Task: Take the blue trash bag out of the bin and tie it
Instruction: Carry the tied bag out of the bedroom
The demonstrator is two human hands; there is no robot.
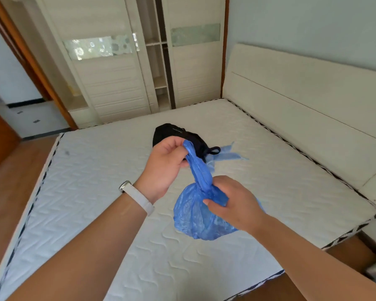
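Left hand pinched twisted neck of thin blue plastic trash bag; right hand clamped knot; judged it light, slippery.

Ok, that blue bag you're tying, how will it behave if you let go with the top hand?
Probably floppy: the blue trash bag is thin crinkled film, and its twisted neck stands only because the left hand pulls it. Likely light, since the right hand holds the bulge with little visible sag. The film may be slippery.
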